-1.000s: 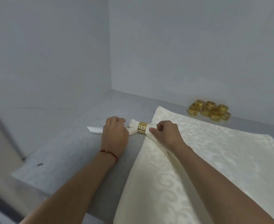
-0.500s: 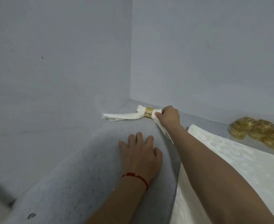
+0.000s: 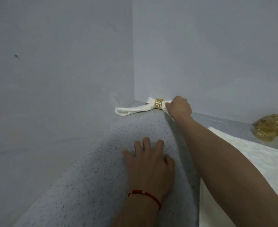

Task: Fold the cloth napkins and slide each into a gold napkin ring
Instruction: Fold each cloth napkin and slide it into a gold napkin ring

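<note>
Pinching end of ringed napkin [image 3: 135, 108] w/ right hand [image 3: 179, 107], fingers curled on cloth just beside gold ring [image 3: 158, 103]. Left hand [image 3: 149, 164] flat on worktop [image 3: 92, 161], fingers spread, holding nothing. Since a sec ago: left hand off the napkin, bundle carried from near flat napkin [image 3: 243, 154] to far corner where the walls meet. Looks like one napkin done, being parked. Corner tight, walls on two sides; room toward spare rings [image 3: 272, 128] at right edge.
</note>
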Available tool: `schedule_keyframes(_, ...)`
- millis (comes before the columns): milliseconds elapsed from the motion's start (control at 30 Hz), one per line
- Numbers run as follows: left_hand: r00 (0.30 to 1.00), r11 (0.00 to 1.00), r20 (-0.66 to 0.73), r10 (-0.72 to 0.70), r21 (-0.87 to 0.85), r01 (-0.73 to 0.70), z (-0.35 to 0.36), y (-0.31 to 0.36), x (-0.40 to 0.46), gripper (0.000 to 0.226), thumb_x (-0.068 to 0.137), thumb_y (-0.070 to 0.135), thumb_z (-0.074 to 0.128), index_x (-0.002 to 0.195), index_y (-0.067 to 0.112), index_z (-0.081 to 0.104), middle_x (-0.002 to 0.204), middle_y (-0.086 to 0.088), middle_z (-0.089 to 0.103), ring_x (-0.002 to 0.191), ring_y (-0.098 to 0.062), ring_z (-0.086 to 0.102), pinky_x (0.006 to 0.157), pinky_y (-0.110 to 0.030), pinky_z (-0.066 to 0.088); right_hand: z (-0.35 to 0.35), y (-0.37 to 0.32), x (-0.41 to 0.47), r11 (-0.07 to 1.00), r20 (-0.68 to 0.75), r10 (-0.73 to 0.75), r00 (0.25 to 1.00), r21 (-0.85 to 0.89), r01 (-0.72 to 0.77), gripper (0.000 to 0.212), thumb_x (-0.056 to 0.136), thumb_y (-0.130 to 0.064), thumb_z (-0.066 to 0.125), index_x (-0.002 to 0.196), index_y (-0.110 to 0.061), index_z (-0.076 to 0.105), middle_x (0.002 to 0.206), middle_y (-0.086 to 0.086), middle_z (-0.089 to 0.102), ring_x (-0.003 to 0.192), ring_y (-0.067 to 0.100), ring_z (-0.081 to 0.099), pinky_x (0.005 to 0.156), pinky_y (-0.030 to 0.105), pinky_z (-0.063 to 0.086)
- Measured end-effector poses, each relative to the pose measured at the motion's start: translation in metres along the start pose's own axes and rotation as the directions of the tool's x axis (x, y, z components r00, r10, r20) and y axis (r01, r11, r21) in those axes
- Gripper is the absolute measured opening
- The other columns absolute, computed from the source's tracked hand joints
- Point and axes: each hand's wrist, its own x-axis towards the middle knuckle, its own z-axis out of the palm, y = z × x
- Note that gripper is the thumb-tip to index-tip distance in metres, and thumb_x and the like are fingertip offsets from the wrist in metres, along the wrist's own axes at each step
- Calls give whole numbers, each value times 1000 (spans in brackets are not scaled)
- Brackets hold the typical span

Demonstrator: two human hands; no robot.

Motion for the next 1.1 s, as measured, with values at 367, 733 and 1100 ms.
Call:
schedule_keyframes(367,996,1000,92,-18,2,18,-12,-1,-1,41,91,55,28,125,37,42,126,-4,42,115,-30,39,98,-59,29,-131,103,-141,938,-134,-327,935,-166,305,16,93,-30,54,95,-20,67,95,3,66,88,29,63,71,38,53)
schedule_keyframes(733,995,972,39,87,-222,-76,-83,66,-119,34,84,27,40,107,18,63,111,-8,60,106,-31,51,88,-41,44,-310,356,-290,861,-94,233,968,-443,-251,30,103,-26,44,128,-24,61,114,8,70,115,32,60,95,41,43)
schedule_keyframes(1100,955,957,71,289,-4,-290,-72,146,-233,25,100,39,38,112,23,54,110,5,59,109,-21,50,86,-36,40,-312,361,-324,707,-55,130,990,-695,-132,10,87,-21,56,88,-25,64,86,-2,70,96,20,67,107,41,30)
